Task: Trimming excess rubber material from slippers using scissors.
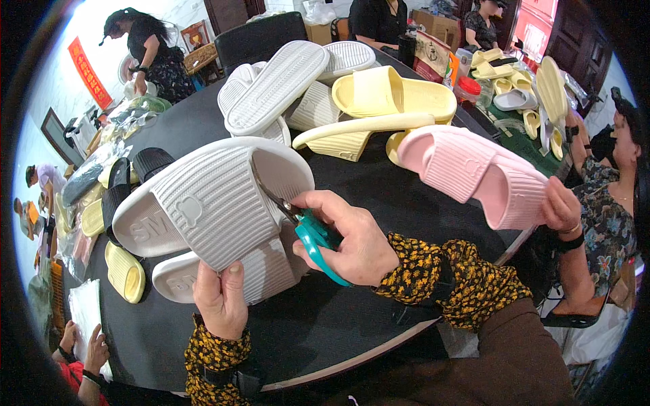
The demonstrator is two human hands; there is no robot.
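My left hand (222,301) pinches the near edge of a light grey slide slipper (213,196), thumb and fingers closed at its ribbed strap. The slipper is tilted above the table, and a second grey slipper (261,271) sits directly beneath it; whether my left hand also grips that one is hidden. My right hand (355,240) is closed around small scissors (315,247) with teal handles. Their dark blades reach into the upper slipper's opening, along the strap's right edge. I cannot tell whether the blades are apart or touching the strap.
Grey slippers (277,88) and yellow slippers (426,100) are heaped on the black table (352,325) ahead. At right, a co-worker's hand (560,206) touches a pink pair (467,166). A small yellow slipper (124,272) lies at left, near another person's hands (95,352).
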